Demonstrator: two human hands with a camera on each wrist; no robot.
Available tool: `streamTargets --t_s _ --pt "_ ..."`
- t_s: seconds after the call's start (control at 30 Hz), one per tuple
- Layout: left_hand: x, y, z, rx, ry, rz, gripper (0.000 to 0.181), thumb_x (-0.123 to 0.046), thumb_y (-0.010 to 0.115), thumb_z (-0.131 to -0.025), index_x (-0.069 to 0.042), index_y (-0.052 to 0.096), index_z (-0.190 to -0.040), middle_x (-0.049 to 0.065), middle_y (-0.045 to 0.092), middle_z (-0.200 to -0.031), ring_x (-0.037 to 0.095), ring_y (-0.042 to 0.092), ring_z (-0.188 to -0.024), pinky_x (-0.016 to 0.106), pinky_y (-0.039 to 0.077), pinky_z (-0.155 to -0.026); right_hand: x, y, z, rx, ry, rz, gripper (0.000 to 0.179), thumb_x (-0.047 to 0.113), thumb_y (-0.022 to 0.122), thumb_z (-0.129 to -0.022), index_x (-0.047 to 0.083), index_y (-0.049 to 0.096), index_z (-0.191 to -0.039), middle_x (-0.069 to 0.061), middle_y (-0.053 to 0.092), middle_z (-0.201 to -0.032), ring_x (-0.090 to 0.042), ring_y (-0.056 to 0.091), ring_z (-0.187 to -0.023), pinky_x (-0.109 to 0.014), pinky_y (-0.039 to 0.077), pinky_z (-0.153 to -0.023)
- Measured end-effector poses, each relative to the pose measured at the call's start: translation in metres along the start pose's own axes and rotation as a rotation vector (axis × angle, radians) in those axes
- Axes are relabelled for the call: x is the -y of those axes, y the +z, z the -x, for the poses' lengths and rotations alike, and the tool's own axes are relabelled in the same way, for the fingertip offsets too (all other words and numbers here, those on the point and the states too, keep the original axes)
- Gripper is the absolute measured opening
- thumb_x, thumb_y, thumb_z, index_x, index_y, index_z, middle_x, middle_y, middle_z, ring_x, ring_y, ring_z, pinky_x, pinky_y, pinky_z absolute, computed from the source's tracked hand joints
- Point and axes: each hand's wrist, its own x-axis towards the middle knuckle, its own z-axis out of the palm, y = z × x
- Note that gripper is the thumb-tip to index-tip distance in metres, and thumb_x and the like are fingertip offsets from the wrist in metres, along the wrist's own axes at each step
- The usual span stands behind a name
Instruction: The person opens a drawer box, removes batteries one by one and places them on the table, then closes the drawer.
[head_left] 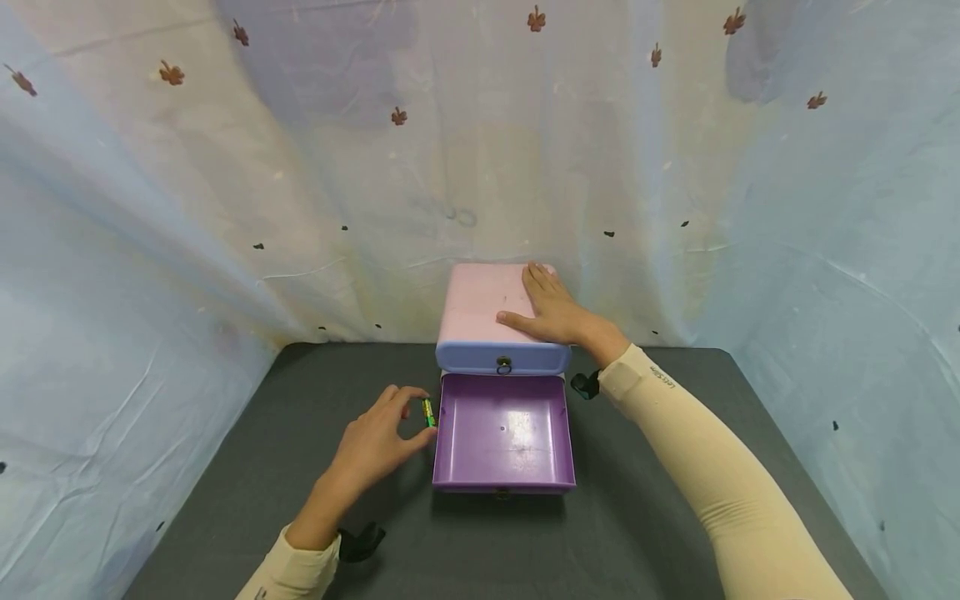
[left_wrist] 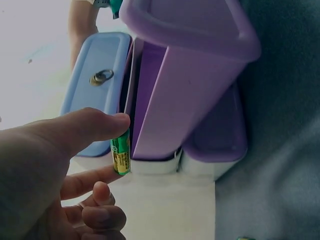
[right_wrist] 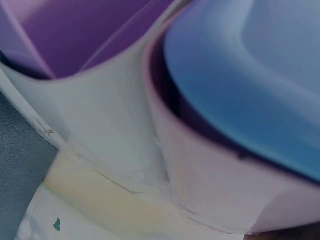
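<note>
Between thumb and finger, my left hand [head_left: 375, 442] pinches a small green and yellow battery [head_left: 428, 412], just outside the left wall of a pulled-out purple drawer [head_left: 504, 487]. In the left wrist view the battery [left_wrist: 121, 156] stands nearly upright, close beside that drawer's side. My right hand [head_left: 555, 312] rests with fingers spread on the pink top [head_left: 483, 292] of the small drawer cabinet. Above the purple drawer sits a closed blue drawer [head_left: 468, 358] with a ring pull [head_left: 503, 365].
A lower purple drawer [left_wrist: 220, 132] stays closed under the pulled-out one. The cabinet stands at the back of a dark table [head_left: 322, 417], against a patterned curtain [head_left: 487, 167]. A tiny greenish-yellow thing [left_wrist: 245, 238] shows at the left wrist view's bottom edge.
</note>
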Motion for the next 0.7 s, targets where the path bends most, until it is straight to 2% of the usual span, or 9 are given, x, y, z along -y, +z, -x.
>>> streamTargets --t_s 0.17,0.4,0.7 --pt "0.012 -0.003 0.003 0.004 0.016 0.013 0.052 -0.039 0.084 -0.095 -0.021 0.063 -0.139 -0.004 0.051 -0.102 0.012 0.043 -0.063 0.031 0.037 -0.051 0.000 0.000 0.000 0.003 0.001 0.001 0.110 0.069 0.049 -0.104 -0.005 -0.001 -0.168 -0.021 -0.007 -0.178 -0.030 -0.010 -0.166 -0.043 -0.009 -0.131" --pt "0.031 -0.005 0.008 0.012 0.016 0.019 0.050 -0.035 0.085 -0.094 -0.020 0.065 -0.137 0.001 0.056 -0.103 0.011 0.047 -0.070 0.031 0.040 -0.053 0.003 0.000 0.001 0.006 0.004 -0.002 0.110 0.068 0.050 -0.104 -0.005 -0.001 -0.168 -0.022 -0.007 -0.178 -0.031 -0.009 -0.166 -0.043 -0.009 -0.131" --pt "0.052 -0.010 0.011 0.027 0.053 -0.001 0.050 -0.034 0.086 -0.094 -0.020 0.064 -0.137 -0.003 0.053 -0.104 0.010 0.041 -0.065 0.030 0.036 -0.052 0.002 -0.001 0.000 0.002 0.006 -0.003 0.109 0.069 0.048 -0.105 -0.005 -0.001 -0.168 -0.021 -0.008 -0.178 -0.030 -0.010 -0.166 -0.044 -0.008 -0.132"
